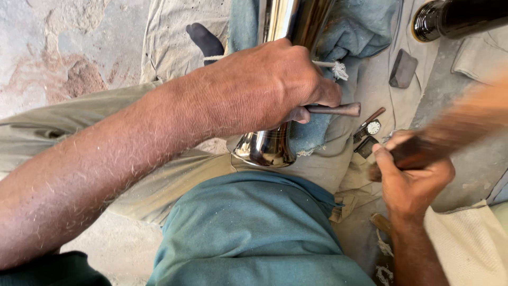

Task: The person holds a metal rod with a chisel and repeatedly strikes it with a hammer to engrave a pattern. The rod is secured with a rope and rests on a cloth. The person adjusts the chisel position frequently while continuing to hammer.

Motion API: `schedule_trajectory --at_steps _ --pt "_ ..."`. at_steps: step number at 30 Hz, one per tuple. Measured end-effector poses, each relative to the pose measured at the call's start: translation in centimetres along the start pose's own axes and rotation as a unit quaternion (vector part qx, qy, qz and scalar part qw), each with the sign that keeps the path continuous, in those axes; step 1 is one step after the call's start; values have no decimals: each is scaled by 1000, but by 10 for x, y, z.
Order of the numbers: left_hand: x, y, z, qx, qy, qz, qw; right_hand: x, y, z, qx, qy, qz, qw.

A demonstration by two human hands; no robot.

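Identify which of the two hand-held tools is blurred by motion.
The wooden mallet in the right hand is the blurred one. The slim metal punch gripped by the left hand against the shiny metal vessel is sharp.

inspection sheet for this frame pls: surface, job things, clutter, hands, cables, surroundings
surface: pale cloth spread on the ground, partly under a blue rag.
job things: shiny metal vessel lying across the lap; punch; wooden mallet, motion-blurred.
clutter: dial gauge, dark block, dark cylinder.
hands: left hand grips the punch over the vessel; right hand grips the mallet.
cables: nothing seen; only a white cord.
surroundings: bare stone floor.
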State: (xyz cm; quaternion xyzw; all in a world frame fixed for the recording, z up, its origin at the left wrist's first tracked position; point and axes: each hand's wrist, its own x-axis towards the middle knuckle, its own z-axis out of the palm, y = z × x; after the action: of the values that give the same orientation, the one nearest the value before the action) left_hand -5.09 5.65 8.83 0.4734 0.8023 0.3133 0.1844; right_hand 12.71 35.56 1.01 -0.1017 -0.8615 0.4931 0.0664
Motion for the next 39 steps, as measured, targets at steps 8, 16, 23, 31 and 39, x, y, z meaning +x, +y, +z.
schedule_trajectory --at_steps 8,16,23,31,39 --pt "-21 9 -28 -95 213 102 967 5 -10 14 157 64 -94 981" --pt "-42 4 34 -162 347 -109 918 96 -85 -45 -41 -138 -85 986" --pt "-43 8 30 -121 346 -85 927 125 -136 -25 -241 -146 -106 954" --pt "-45 16 38 -115 370 -121 914 138 -162 -16 -246 -243 -326 880" --pt "-44 20 61 -154 452 -148 866 141 -163 -14 -282 -231 -303 881"
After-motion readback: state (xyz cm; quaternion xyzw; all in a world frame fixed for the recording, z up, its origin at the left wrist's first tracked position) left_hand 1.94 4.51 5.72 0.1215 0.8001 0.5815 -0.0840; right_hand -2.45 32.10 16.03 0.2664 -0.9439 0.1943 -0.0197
